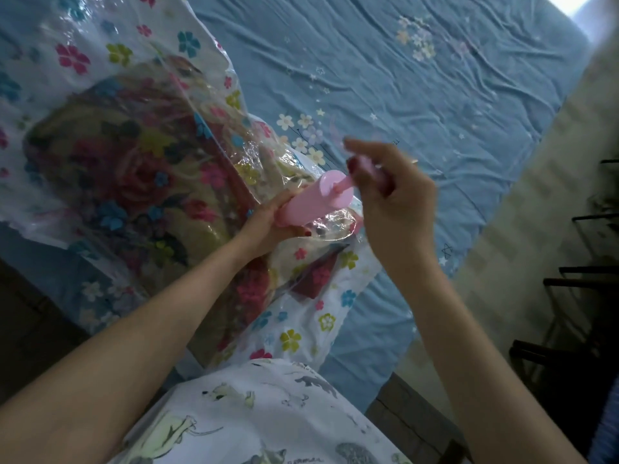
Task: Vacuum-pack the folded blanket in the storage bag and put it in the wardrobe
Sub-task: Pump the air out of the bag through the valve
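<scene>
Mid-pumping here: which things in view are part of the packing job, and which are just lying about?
Part of the job:
- clear flower-printed plastic storage bag
- folded rose-patterned blanket inside it
- pink cylindrical hand pump, barrel held by left hand
- pump's pink handle, gripped by right hand

Just lying about:
- wrinkled blue bedsheet
- black metal rack beside the bed

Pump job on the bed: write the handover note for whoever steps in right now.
Left hand grips the pink pump barrel, its base hidden against the storage bag.
Right hand grips the plunger handle, drawn partly out.
The folded blanket is inside the bag, lying on the bed.
Left: keep pumping, since the bag looks loose and crinkly, then take it to the wardrobe, which is not in view.
</scene>
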